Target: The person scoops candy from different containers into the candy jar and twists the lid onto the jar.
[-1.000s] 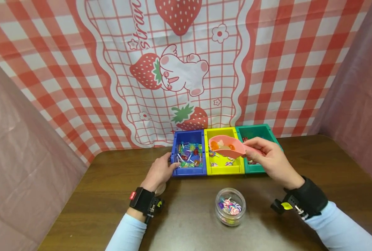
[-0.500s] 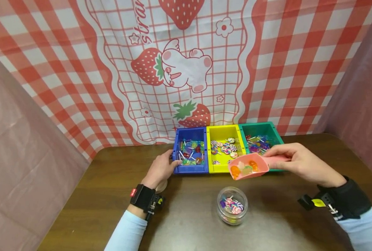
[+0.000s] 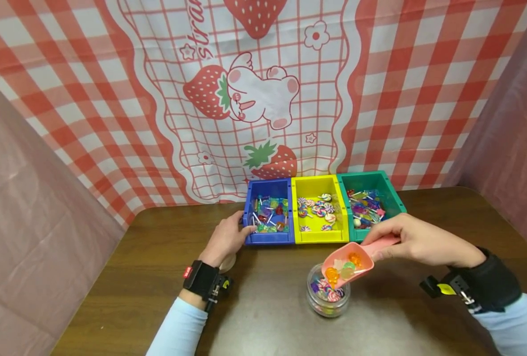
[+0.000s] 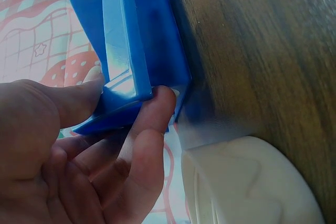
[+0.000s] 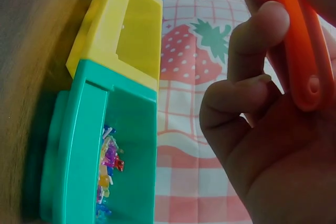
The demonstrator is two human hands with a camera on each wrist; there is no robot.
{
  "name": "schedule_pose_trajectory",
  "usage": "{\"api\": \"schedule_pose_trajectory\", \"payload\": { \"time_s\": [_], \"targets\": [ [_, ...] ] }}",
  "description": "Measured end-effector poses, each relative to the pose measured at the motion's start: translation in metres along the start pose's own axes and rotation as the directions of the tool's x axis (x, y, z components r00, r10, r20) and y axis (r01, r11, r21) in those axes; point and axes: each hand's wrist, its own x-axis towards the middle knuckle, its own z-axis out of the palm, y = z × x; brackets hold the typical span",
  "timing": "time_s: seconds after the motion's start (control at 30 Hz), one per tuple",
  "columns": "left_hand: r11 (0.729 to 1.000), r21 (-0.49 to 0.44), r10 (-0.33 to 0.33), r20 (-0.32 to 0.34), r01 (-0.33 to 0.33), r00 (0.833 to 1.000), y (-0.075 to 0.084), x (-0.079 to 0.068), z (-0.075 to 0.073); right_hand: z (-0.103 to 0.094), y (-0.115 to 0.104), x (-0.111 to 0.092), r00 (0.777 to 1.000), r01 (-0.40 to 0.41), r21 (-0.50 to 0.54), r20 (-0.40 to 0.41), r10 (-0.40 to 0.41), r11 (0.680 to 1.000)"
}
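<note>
My right hand (image 3: 412,242) grips the handle of a pink scoop (image 3: 363,266) that holds orange, green and clear candy-like pieces. Tilted, the scoop has its lip over a clear round jar (image 3: 328,310) of swirled lollipop charms. In the right wrist view, curled fingers hold the scoop's handle (image 5: 302,61). At the left, my left hand (image 3: 225,240) holds the near left corner of the blue bin (image 3: 270,239). Its thumb (image 4: 79,98) and a fingertip (image 4: 160,103) pinch that corner in the left wrist view.
A yellow bin (image 3: 321,237) with swirl lollipops and a green bin (image 3: 392,195) with mixed bright pieces adjoin the blue one. A cream-coloured round object (image 4: 257,182) sits by my left hand. A checked strawberry cloth (image 3: 263,99) hangs behind the wooden table (image 3: 156,277).
My right hand has drawn the loaded scoop from above the yellow bin towards me, then lowered and tilted it over the jar. My left hand stays on the blue bin.
</note>
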Motion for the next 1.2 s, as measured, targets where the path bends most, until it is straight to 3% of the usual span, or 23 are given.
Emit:
{"api": "schedule_pose_trajectory", "payload": {
  "time_s": [0.17,0.47,1.2],
  "targets": [
    [0.999,0.017,0.035,-0.015,-0.035,0.999,-0.002,0.001,0.000,0.004,-0.003,0.003,1.000,-0.021,-0.056,0.011,0.021,0.998],
    [1.000,0.015,0.023,-0.013,-0.023,1.000,-0.002,0.003,0.002,0.010,-0.010,0.006,0.999,-0.043,-0.171,0.011,0.045,0.984],
    [1.000,0.006,0.009,0.001,-0.009,1.000,-0.001,0.001,0.001,0.015,-0.019,0.008,1.000,-0.024,-0.248,0.004,0.025,0.969]
  ]
}}
